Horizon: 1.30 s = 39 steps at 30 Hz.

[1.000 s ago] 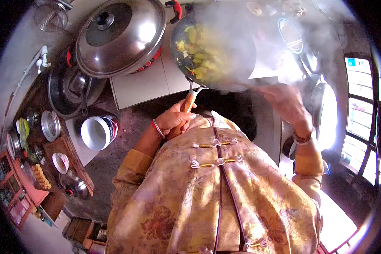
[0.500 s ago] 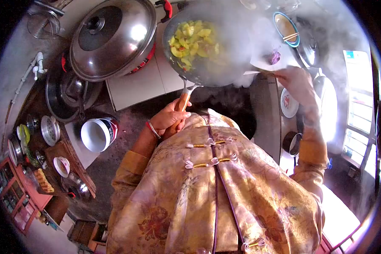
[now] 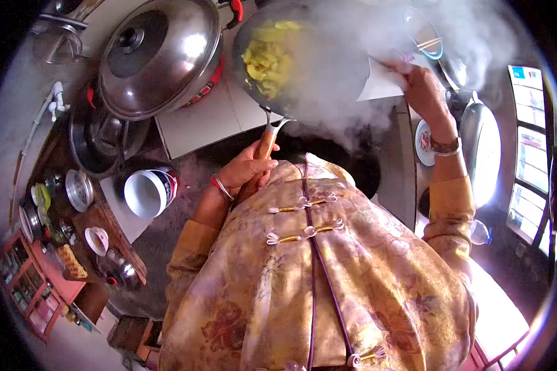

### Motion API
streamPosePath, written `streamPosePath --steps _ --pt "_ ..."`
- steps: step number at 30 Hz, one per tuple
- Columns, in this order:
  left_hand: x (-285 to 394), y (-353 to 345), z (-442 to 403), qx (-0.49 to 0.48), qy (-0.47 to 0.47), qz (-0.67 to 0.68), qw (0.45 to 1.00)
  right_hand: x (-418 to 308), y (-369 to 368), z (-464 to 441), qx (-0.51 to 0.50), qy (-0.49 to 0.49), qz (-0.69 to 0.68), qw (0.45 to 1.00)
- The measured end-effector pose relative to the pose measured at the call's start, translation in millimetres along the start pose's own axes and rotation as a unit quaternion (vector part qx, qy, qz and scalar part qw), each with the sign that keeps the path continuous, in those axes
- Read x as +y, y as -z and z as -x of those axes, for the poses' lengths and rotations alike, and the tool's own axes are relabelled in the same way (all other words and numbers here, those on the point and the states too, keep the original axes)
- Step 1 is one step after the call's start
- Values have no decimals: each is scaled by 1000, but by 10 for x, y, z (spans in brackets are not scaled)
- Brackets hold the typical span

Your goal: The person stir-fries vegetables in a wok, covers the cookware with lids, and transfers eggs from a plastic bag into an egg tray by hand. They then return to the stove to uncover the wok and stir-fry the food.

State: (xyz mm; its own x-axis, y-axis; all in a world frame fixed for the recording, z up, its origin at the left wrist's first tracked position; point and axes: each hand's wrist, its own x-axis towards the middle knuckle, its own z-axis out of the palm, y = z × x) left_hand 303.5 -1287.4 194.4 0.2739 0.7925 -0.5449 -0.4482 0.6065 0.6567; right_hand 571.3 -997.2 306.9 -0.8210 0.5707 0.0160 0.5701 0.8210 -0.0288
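Note:
My left hand [image 3: 247, 170] is closed around the wooden handle of a dark wok [image 3: 244, 77], close to my body. Yellow-green vegetable slices [image 3: 267, 62] lie in the left half of the wok. Thick white steam hides its right half. My right hand [image 3: 422, 96] is raised at the wok's right side, fingers closed on a thin dark utensil handle [image 3: 382, 63]. The far end of that utensil is lost in the steam, so its kind does not show.
A large lidded pot [image 3: 161, 59] stands left of the wok. Further left are a dark pan [image 3: 83, 145], a white bucket [image 3: 145, 193] and a shelf with bowls [image 3: 96, 241]. To the right sit a bowl with chopsticks [image 3: 432, 48], a plate [image 3: 423, 142] and a large pale lid [image 3: 481, 145].
My right hand has moved a little up, its wrist turned, with the utensil handle showing more. The slices have shifted leftward in the wok. My left hand keeps its hold.

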Motion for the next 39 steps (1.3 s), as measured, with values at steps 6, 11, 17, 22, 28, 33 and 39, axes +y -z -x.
streamPosePath --steps 6,11,17,22,28,33,39 --pt "-14 10 -31 -4 15 36 999 883 -1531 -163 -54 -80 -636 765" --pt "-35 -4 -29 0 20 58 998 470 -1648 -186 -74 -145 -776 610" --pt "-67 15 -29 1 16 44 999 -9 -959 -12 49 121 -521 843" --pt "-103 47 -63 -2 2 42 999 -337 -718 112 -106 -31 -311 944" --pt "-56 25 -25 -9 -7 41 999 -982 -580 58 -40 -13 -226 973" --pt "96 56 -149 -9 -38 21 999 -983 -431 -56 -78 -156 -111 978" --pt "387 81 -352 16 -42 -26 999 -627 151 247 -74 -118 -158 978"
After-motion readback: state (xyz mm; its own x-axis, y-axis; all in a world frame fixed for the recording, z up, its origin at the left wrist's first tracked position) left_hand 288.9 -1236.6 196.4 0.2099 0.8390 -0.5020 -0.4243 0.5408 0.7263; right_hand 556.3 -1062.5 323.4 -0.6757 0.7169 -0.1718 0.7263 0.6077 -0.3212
